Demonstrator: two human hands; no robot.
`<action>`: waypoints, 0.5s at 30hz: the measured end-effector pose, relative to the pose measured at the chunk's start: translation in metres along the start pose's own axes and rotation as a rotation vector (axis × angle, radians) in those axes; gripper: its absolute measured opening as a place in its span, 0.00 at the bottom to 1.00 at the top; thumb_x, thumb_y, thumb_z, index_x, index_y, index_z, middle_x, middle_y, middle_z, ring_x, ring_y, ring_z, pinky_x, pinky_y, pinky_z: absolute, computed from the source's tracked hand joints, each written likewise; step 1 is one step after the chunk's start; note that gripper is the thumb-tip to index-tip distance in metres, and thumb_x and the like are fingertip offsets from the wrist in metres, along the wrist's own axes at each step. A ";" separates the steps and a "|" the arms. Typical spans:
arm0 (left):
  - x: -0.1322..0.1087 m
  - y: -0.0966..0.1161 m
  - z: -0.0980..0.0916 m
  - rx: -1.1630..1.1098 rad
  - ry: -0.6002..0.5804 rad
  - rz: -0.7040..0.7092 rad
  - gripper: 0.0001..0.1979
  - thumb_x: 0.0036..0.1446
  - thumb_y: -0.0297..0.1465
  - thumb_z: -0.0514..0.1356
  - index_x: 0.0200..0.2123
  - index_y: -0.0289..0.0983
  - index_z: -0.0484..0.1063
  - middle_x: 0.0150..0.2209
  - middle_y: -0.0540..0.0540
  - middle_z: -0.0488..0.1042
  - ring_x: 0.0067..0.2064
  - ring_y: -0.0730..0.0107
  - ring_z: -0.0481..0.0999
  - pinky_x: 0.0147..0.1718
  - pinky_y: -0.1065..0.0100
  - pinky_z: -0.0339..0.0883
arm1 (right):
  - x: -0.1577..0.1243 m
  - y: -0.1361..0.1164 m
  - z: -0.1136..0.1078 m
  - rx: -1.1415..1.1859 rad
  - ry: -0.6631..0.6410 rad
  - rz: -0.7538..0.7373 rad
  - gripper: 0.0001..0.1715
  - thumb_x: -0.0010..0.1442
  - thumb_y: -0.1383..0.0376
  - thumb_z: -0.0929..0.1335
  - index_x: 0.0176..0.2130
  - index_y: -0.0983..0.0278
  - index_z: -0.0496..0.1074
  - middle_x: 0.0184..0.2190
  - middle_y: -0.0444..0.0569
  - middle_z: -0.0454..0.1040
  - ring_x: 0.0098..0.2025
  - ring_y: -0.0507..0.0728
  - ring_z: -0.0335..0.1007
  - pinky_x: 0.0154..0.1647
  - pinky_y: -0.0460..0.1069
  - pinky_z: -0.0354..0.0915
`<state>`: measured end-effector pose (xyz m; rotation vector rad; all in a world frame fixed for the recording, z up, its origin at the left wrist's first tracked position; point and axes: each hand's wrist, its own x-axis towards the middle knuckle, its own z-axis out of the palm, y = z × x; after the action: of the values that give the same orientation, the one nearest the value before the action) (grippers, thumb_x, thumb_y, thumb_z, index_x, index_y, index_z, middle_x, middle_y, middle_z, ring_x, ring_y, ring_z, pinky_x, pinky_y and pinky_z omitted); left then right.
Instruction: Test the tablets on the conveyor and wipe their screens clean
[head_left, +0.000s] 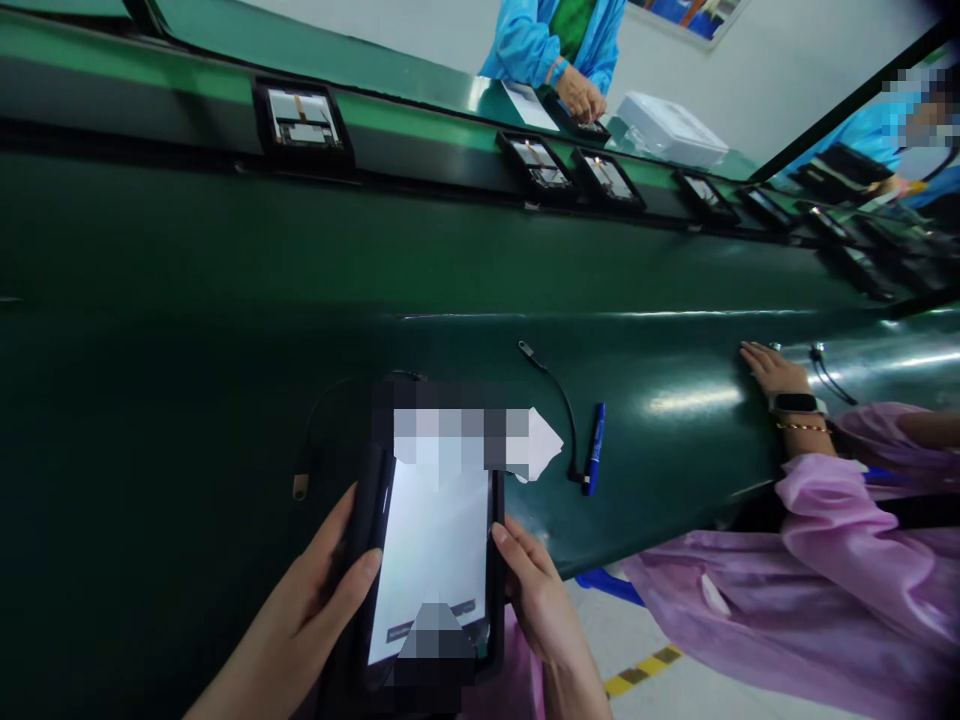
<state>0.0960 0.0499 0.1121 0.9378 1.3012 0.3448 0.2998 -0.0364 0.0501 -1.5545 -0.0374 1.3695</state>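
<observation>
Both our hands are on the tablet (431,560). Left hand (311,600) wraps its left edge, thumb on the bezel; right hand (541,600) has its fingers closed on the right edge. We hold the tablet over the near edge of the dark green surface (187,380). Screen is lit white, on-screen text too blurred to read.

- **Below right of the tablet:** pale floor with a yellow-black stripe (641,668).
- **Just past the tablet:** white paper scrap (544,443), black cable (559,405), blue pen (595,448).
- **Right of the tablet:** co-worker's hand (772,368) flat on the surface, smartwatch (796,403), pink sleeve (825,520).
- **Far beyond the tablet:** black trays (304,125) in a row, a person in a blue coat (540,40), white box (671,130), pale wall (787,70).
</observation>
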 end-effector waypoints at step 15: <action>-0.009 -0.010 0.000 0.135 0.042 0.056 0.43 0.55 0.58 0.59 0.70 0.48 0.56 0.70 0.50 0.59 0.72 0.51 0.53 0.71 0.51 0.46 | -0.001 0.001 -0.004 -0.028 -0.144 -0.075 0.29 0.54 0.44 0.75 0.49 0.56 0.81 0.30 0.43 0.79 0.24 0.51 0.64 0.28 0.45 0.62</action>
<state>0.0903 0.0377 0.1101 1.0874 1.3508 0.3250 0.3017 -0.0399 0.0495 -1.4612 -0.2021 1.4240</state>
